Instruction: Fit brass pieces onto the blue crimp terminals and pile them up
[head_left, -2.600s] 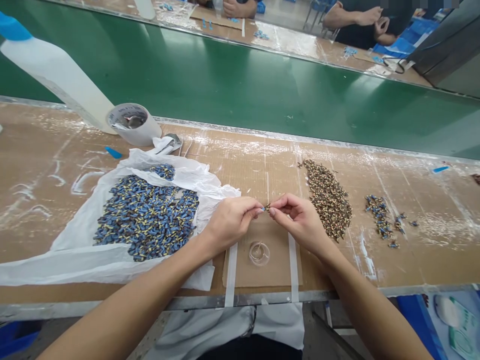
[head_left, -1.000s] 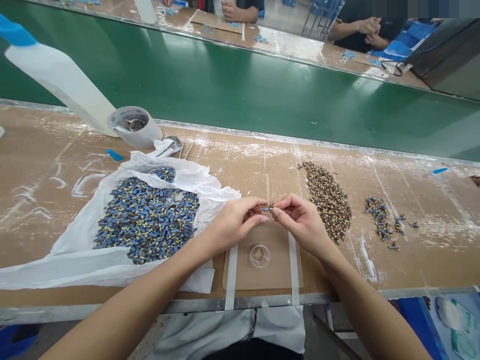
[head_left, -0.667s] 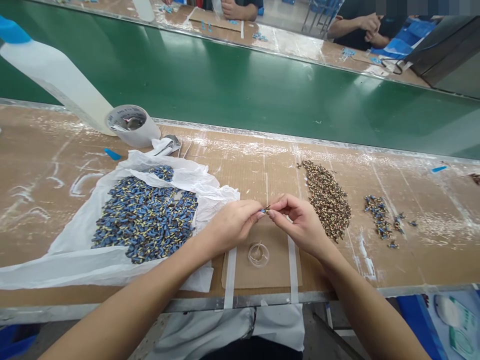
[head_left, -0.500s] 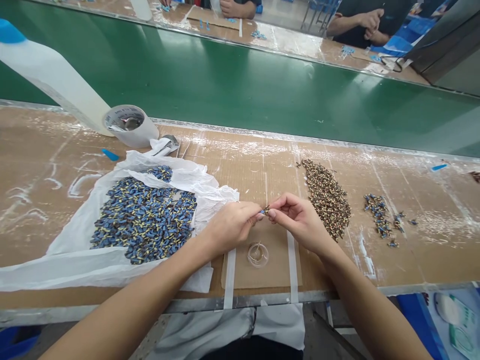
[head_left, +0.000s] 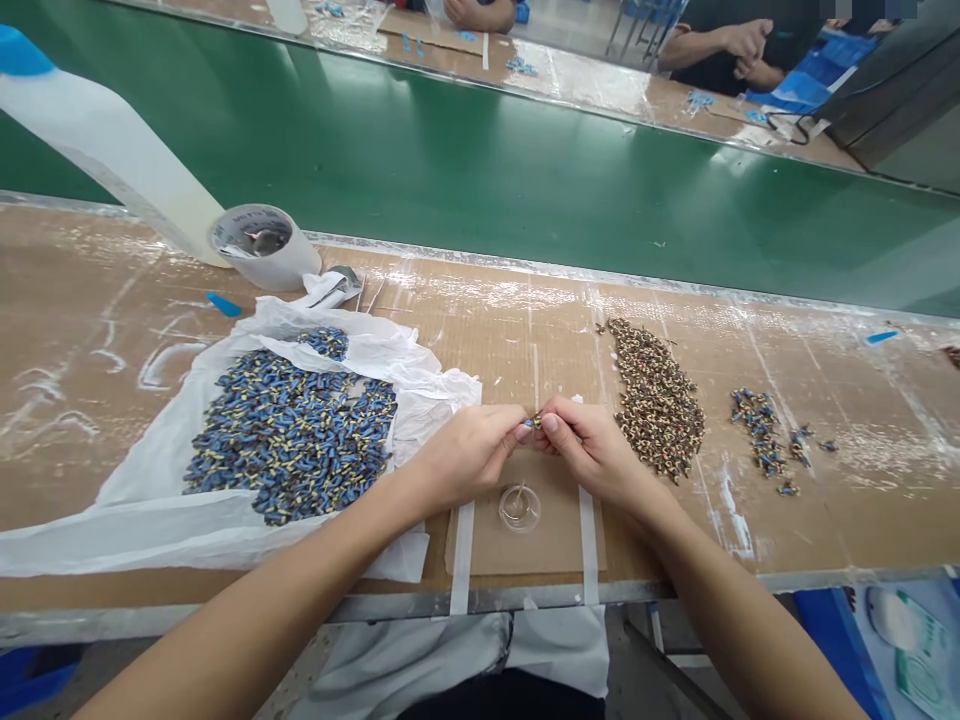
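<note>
Pinching a small blue insulated terminal (head_left: pixel 534 422) between their fingertips, the left hand (head_left: pixel 466 455) and right hand (head_left: pixel 592 450) met closely above a cardboard mat (head_left: pixel 555 540) on the desk (head_left: pixel 112 350). A clear round dish (head_left: pixel 519 508) sat below them. Blue terminals (head_left: pixel 289 435) lay heaped on white plastic sheeting (head_left: pixel 150 530) to the left, and brown-and-brass pieces (head_left: pixel 658 400) to the right, apparently placed within each hand's easy reach.

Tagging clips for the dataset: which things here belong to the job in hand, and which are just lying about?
Job: left hand, right hand, small blue-and-brass part pinched between them, pile of blue parts, pile of brass-coloured parts.
Lying about: tape roll, white bottle, blue scrap.
</note>
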